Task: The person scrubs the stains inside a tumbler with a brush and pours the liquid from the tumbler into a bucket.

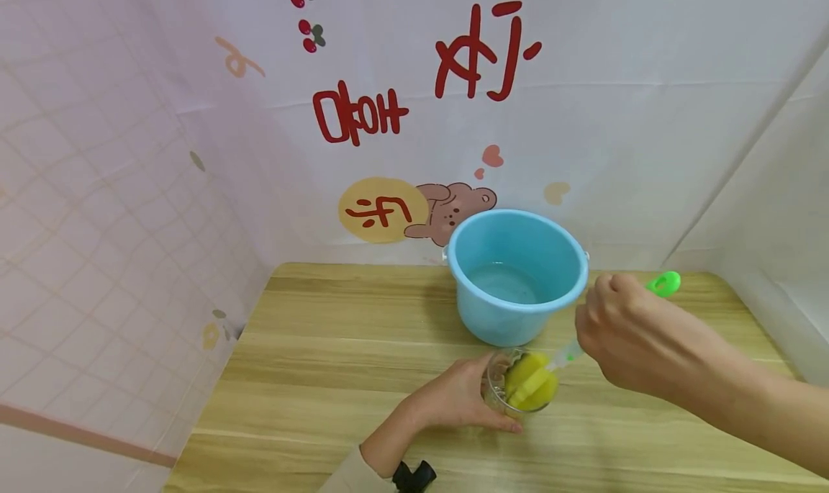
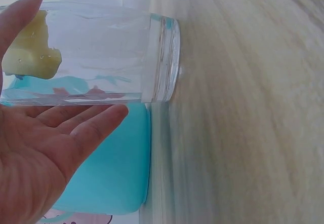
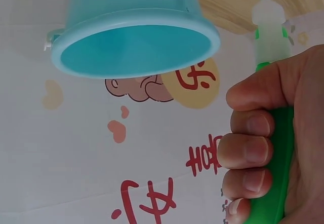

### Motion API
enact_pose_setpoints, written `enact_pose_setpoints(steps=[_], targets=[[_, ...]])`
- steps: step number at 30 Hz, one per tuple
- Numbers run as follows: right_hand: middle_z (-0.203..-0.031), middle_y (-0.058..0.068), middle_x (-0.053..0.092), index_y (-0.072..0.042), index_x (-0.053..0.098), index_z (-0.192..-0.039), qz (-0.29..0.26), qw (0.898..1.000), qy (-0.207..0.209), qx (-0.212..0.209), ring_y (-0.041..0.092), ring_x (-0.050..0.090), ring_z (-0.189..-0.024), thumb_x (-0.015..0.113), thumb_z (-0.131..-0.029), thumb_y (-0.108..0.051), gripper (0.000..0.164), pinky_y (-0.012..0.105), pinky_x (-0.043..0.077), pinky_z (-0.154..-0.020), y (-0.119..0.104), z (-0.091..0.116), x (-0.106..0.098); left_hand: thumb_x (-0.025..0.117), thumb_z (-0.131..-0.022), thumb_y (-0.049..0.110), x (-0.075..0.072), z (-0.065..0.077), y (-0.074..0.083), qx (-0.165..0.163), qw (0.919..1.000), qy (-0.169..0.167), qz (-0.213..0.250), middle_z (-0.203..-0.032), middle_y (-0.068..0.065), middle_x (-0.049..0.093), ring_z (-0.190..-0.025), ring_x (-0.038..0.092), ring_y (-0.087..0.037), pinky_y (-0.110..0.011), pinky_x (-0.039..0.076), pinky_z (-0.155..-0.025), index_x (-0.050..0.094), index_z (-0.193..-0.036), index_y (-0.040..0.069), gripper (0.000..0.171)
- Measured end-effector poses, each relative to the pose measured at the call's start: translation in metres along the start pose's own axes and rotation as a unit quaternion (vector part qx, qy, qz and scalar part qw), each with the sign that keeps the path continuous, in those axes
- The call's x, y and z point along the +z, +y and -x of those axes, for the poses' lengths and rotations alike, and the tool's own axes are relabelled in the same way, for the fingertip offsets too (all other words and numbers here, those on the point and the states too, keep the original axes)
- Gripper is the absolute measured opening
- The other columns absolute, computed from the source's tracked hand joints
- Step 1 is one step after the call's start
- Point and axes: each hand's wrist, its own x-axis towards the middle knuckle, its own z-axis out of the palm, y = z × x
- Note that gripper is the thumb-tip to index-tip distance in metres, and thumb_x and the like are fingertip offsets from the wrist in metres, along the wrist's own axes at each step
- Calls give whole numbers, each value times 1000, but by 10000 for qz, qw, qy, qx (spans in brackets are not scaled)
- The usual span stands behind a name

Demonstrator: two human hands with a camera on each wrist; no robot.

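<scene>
My left hand [image 1: 456,397] grips a clear drinking glass [image 2: 109,54], thumb on one side and fingers on the other. The glass stands on the table with its thick base at the wooden top. Inside its mouth sits the yellow head of a sponge brush [image 1: 532,383]; in the left wrist view the sponge shows through the upper part of the glass. My right hand [image 1: 624,335] holds the brush by its green handle [image 3: 277,178], fingers wrapped round it, up and to the right of the glass. The handle's end sticks out behind the fist.
A light blue bucket [image 1: 476,291] with some water in it stands just behind the glass, near the wall. The wooden table [image 1: 337,342] runs back to a white printed sheet [image 1: 622,133], with more sheeting at both sides.
</scene>
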Motion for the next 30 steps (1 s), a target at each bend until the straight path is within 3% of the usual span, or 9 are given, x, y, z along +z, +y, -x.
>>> enact_pose_setpoints(steps=[11, 18, 23, 30], targets=[[-51, 20, 26, 5, 25, -61, 141, 9998, -92, -140, 28, 28, -48, 31, -71, 6, 12, 25, 18, -55, 1, -9, -8, 95, -77, 42, -2, 1, -1, 110, 9999, -12, 100, -134, 19, 58, -123, 54, 2, -24, 46, -105, 47, -149, 31, 87], [-52, 21, 30, 6, 29, -62, 520, 9964, -557, -360, 24, 27, -49, 47, -69, -2, 21, 26, 21, -57, 2, -16, -12, 95, -77, 42, -2, 1, -1, 71, 9999, -5, 131, -135, 19, 58, -123, 54, 2, -24, 47, -104, 44, -154, 27, 94], [-52, 19, 29, 7, 27, -61, 702, 9947, -648, -392, 19, 23, -51, 55, -65, -5, 30, 24, 20, -59, 2, -18, -10, 95, -77, 42, -1, 1, -2, 89, 9998, -3, 177, -139, 17, 57, -125, 53, 2, -24, 47, -104, 41, -157, 24, 98], [-50, 15, 28, 2, 21, -61, 433, 9979, -467, -122, 18, 22, -51, 49, -65, 0, 29, 23, 19, -58, 4, -12, -1, 93, -79, 44, 0, 1, -2, 104, 9996, -118, 224, -152, 16, 49, -136, 46, 0, -27, 39, -114, 33, -162, 27, 104]])
